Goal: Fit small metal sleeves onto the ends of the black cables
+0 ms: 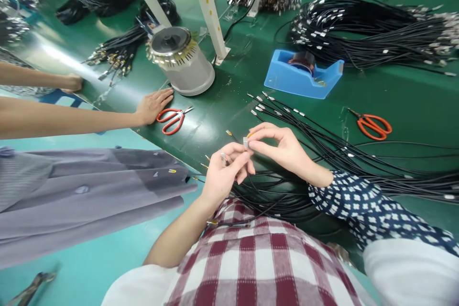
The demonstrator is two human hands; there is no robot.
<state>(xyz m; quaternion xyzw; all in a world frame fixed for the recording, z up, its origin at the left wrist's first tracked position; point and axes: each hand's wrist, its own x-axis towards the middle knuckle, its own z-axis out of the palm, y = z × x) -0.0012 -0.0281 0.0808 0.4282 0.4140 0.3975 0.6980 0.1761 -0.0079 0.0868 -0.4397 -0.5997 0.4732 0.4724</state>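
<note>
Small silver rectangular connector point(245, 142): between both hands' fingertips, above the bench edge; long axis roughly upright in view, upper end away from the wearer. Right hand point(281, 147): thumb and forefinger pinching it. Left hand point(225, 168): fingers curled, grasping its lower end. White cable tags point(260, 106): writing too small to read. Around: black cables point(322, 139), blue tape dispenser point(301, 79), red-handled snips point(373, 126).

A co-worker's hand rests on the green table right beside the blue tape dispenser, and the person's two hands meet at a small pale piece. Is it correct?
Not quite: in the head view, the co-worker's hand rests on the green table beside red-handled scissors, away from the blue tape dispenser. The rest is right.
</note>
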